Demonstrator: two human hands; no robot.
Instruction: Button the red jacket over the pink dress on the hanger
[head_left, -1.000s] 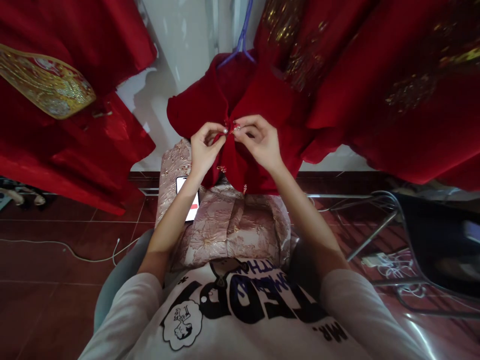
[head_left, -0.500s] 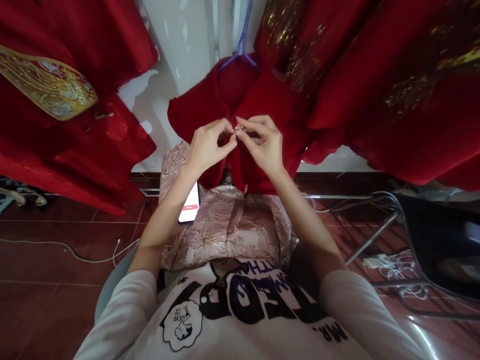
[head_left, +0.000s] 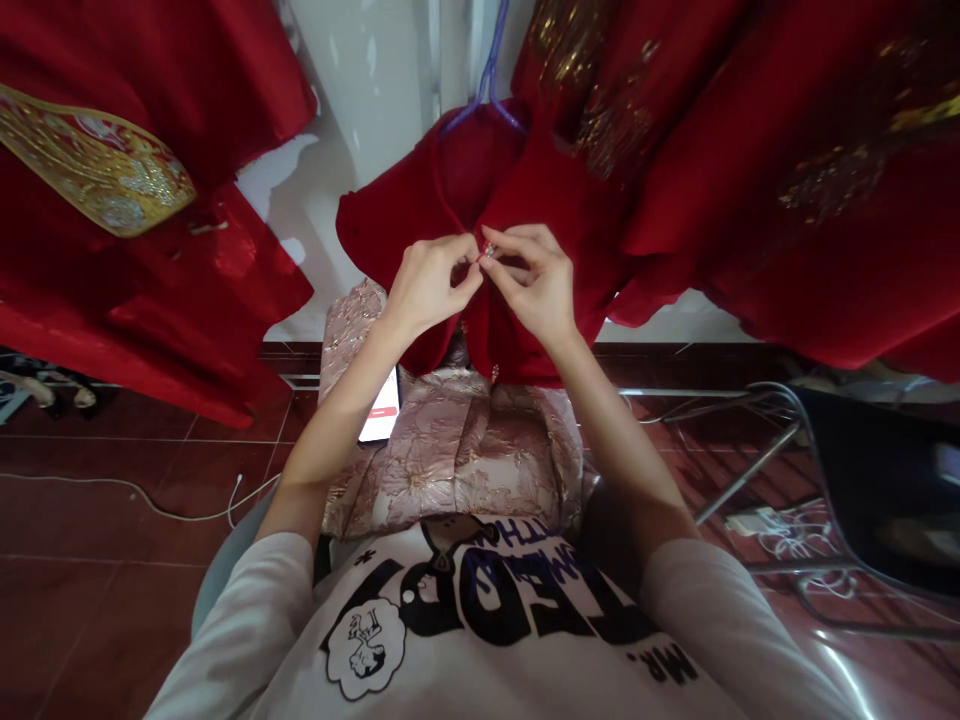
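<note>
A short red jacket (head_left: 397, 215) hangs open-necked on a purple hanger (head_left: 491, 80) in front of me. At its front edge, my left hand (head_left: 435, 283) pinches a small red piece of the fastening between thumb and forefinger. My right hand (head_left: 536, 280) pinches a small shiny button (head_left: 487, 248) right beside it, the fingertips of both hands nearly touching. Lower on the jacket's edge sits another shiny button (head_left: 495, 373). Pink brocade fabric (head_left: 487, 450) covers my lap under the jacket.
A lit phone (head_left: 381, 412) lies on the lap's left side. Red garments (head_left: 247, 250) with gold embroidery hang left, and more (head_left: 750, 200) hang right. A black chair (head_left: 877, 470) stands at the right near white cables (head_left: 795, 530). Another cable (head_left: 150, 500) crosses the floor.
Both hands have shifted slightly to the right with the fastening, and the small red piece shows more clearly between them. The hanger also appears slightly further right.
</note>
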